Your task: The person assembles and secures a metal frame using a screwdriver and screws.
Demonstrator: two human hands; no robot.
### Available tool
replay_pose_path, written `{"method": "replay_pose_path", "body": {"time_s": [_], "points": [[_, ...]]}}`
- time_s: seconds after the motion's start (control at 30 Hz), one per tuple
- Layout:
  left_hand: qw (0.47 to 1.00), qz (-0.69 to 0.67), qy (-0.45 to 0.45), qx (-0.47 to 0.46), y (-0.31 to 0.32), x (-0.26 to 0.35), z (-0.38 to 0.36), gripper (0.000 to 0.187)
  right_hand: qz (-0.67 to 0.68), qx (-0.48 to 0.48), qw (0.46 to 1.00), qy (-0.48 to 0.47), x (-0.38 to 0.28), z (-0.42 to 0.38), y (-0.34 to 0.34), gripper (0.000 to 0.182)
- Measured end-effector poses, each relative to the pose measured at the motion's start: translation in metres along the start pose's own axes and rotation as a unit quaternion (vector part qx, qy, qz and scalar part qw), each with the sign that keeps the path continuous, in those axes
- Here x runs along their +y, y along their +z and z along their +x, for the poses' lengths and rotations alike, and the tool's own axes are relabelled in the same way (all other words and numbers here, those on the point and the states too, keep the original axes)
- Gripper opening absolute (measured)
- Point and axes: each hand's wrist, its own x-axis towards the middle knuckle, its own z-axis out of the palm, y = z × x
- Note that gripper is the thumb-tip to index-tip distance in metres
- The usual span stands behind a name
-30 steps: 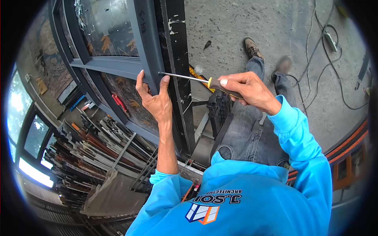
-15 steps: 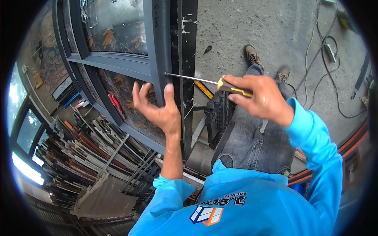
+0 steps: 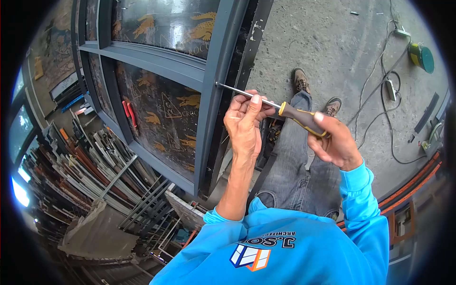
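Observation:
A long screwdriver (image 3: 304, 119) with a dark grey and yellow handle slants across the middle of the view. My right hand (image 3: 336, 142) is closed on the butt of its handle. Around the steel shaft, just ahead of the handle, the fingers of my left hand (image 3: 244, 124) are pinched. The screwdriver's tip meets the side of a grey metal frame (image 3: 213, 102), close to where a crossbar joins it; a screw there is too small to make out. Dark panels printed with gold crocodiles lie behind the frame's bars.
Red-handled pliers (image 3: 128, 114) lie on the lower panel inside the frame. Many long metal profiles (image 3: 102, 154) are stacked at the left. On the concrete floor at the right are cables (image 3: 392, 88) and a green and yellow container (image 3: 421, 58). My shoes stand beyond the screwdriver.
My left hand has moved right from the frame, from spread fingers to a pinch on the screwdriver's shaft. My right hand has shifted back to the handle's end. The view has shifted too.

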Motion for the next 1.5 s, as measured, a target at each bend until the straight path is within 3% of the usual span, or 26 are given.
{"method": "replay_pose_path", "body": {"time_s": [0.03,0.07,0.1,0.23,0.27,0.33,0.4,0.43,0.47,0.5,0.57,0.63,0.73,0.83,0.9,0.93,0.97,1.1,1.13,1.23,1.3,1.33,1.37,1.4,1.43,1.5], "points": [[0.999,-0.031,0.006,0.014,0.006,0.002,-0.003,0.025,-0.198,0.106,0.972,-0.062,-0.001,-0.003,0.017,0.036],[0.998,-0.049,-0.007,0.049,0.012,0.003,-0.004,0.025,-0.447,0.175,0.836,-0.266,0.013,0.006,0.015,0.037],[0.997,-0.052,-0.005,0.049,0.009,0.0,-0.003,0.025,-0.637,0.221,0.595,-0.437,0.028,0.014,0.009,0.042],[0.998,-0.017,0.026,0.056,0.0,-0.006,0.007,0.024,-0.492,0.209,0.74,-0.409,0.035,0.011,0.013,0.054],[0.998,-0.008,0.031,0.046,0.001,-0.004,0.007,0.023,-0.23,0.188,0.91,-0.291,0.033,0.006,0.018,0.055],[0.999,0.002,0.041,0.031,0.0,-0.003,0.008,0.019,0.031,0.026,0.994,-0.097,0.019,-0.002,0.007,0.052],[0.998,-0.02,0.047,0.022,-0.002,-0.007,0.007,0.021,0.055,-0.07,0.996,-0.031,0.023,-0.001,-0.014,0.049],[0.998,-0.04,0.053,0.012,0.001,-0.005,0.007,0.022,-0.11,0.067,0.988,-0.089,0.019,-0.002,0.006,0.041],[0.997,-0.055,0.046,0.006,0.006,-0.003,0.005,0.027,-0.27,0.2,0.931,-0.143,0.02,-0.002,0.021,0.034],[0.997,-0.057,0.048,0.006,0.012,0.0,0.004,0.027,-0.451,0.213,0.785,-0.367,0.034,0.007,0.016,0.025],[0.996,-0.072,0.037,0.04,0.019,0.001,0.001,0.033,-0.584,0.238,0.606,-0.485,0.045,0.018,0.009,0.03],[0.997,-0.063,0.037,0.025,0.007,-0.009,0.011,0.03,-0.583,0.23,0.599,-0.499,0.046,0.02,0.01,0.037],[0.999,-0.015,0.034,0.04,0.005,-0.002,0.011,0.02,-0.062,0.164,0.957,-0.232,0.031,0.002,0.019,0.041],[0.999,-0.013,0.035,0.012,-0.001,-0.003,0.013,0.021,-0.029,0.01,0.996,-0.082,0.011,-0.001,-0.018,0.038],[1.0,-0.011,0.026,0.005,0.002,0.001,0.01,0.021,-0.012,-0.068,0.998,-0.002,0.017,0.002,-0.021,0.037],[0.999,-0.027,0.023,0.014,0.008,0.005,0.007,0.023,-0.353,0.075,0.896,-0.259,0.027,0.008,-0.008,0.034],[0.999,-0.043,0.02,0.023,0.012,0.007,0.005,0.024,-0.617,0.202,0.604,-0.462,0.034,0.011,0.001,0.036],[0.998,0.032,0.047,0.037,0.0,-0.004,0.014,0.027,-0.333,0.185,0.838,-0.391,0.043,0.014,0.012,0.043],[0.998,0.014,0.048,0.044,0.0,-0.006,0.014,0.027,-0.334,0.183,0.837,-0.393,0.039,0.015,0.006,0.043],[0.998,0.014,0.052,0.042,0.003,-0.004,0.011,0.027,0.0,-0.087,0.992,-0.095,0.018,0.009,-0.033,0.04],[0.998,0.004,0.052,0.028,0.005,-0.003,0.008,0.032,0.113,-0.176,0.978,0.019,0.016,0.01,-0.034,0.039],[0.998,-0.025,0.047,0.022,0.013,0.003,0.004,0.035,-0.247,-0.008,0.938,-0.243,0.02,0.011,-0.016,0.04],[0.998,-0.054,0.041,0.017,0.018,0.005,0.0,0.038,-0.551,0.161,0.685,-0.448,0.027,0.011,-0.003,0.042],[0.999,-0.026,0.025,0.032,0.018,0.001,0.0,0.042,-0.606,0.22,0.612,-0.457,0.035,0.011,0.0,0.048],[1.0,-0.002,0.003,0.031,0.012,-0.007,0.003,0.041,-0.606,0.222,0.611,-0.458,0.037,0.009,0.003,0.048],[0.999,0.042,-0.001,0.028,0.005,-0.01,0.009,0.038,-0.457,0.186,0.773,-0.399,0.031,0.009,0.009,0.055]]}}
